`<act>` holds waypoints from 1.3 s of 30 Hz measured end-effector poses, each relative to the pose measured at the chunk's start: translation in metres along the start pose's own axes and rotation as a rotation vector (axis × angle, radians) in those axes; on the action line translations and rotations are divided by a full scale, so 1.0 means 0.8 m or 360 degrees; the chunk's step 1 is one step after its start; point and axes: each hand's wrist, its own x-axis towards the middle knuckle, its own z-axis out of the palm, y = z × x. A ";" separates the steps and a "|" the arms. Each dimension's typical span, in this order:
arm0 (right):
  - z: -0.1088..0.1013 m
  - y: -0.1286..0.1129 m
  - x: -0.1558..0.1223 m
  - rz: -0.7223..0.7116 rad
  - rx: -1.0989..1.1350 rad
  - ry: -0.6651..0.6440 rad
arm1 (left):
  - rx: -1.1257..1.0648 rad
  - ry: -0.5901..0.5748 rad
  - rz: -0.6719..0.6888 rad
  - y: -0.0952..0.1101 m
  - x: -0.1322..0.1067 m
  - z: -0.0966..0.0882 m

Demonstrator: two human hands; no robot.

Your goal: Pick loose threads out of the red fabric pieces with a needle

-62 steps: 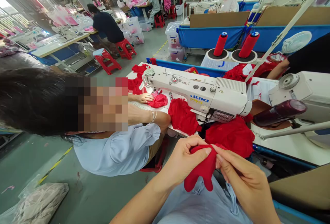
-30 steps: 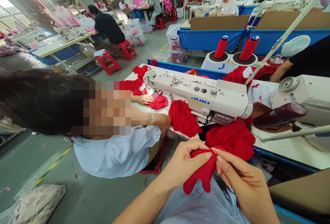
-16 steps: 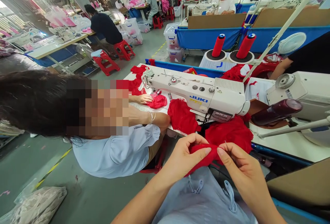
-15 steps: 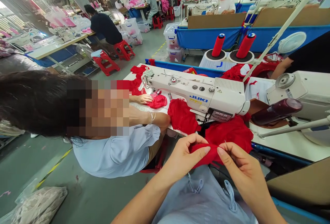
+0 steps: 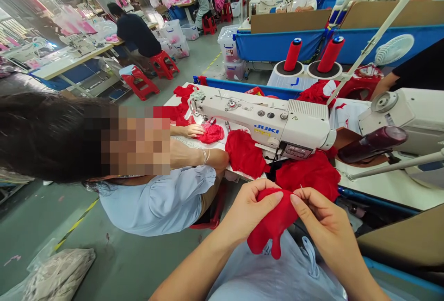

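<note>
My left hand (image 5: 255, 206) pinches the upper edge of a piece of red fabric (image 5: 272, 227) between thumb and fingers. The cloth hangs down over my lap with a narrow flap at its lower end. At the same edge, to the right, my right hand (image 5: 321, 211) is closed with thumb and forefinger on the fabric. A thin, pointed sliver, perhaps a needle, sticks up by its fingertips; its kind is unclear. Behind my hands, a heap of red fabric (image 5: 307, 176) lies on the sewing table beside another red bundle (image 5: 245, 153).
A white sewing machine (image 5: 243, 116) stands ahead. At my left, a person in a light blue top (image 5: 156, 201) sits at it, one hand (image 5: 192, 130) by red cloth. Red thread cones (image 5: 293, 56) stand behind. A cardboard panel (image 5: 402, 236) borders the right.
The red fabric between my hands has opened out and now hangs lower, showing more of its face. Both hands keep their pinch in nearly the same place.
</note>
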 end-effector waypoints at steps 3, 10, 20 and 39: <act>-0.005 -0.001 -0.004 -0.0292 -0.0281 0.0185 | -0.0049 0.0054 -0.0015 0.000 0.001 0.000; -0.016 0.003 -0.017 -0.0908 -0.1080 0.0228 | -0.0130 0.0073 -0.0038 0.000 0.001 0.003; -0.014 0.003 -0.015 -0.0869 -0.1165 0.0159 | -0.0139 0.0046 -0.0039 0.003 0.001 0.003; -0.003 -0.007 -0.004 -0.0670 -0.0339 0.0077 | -0.0061 0.0009 0.0035 0.009 -0.001 0.002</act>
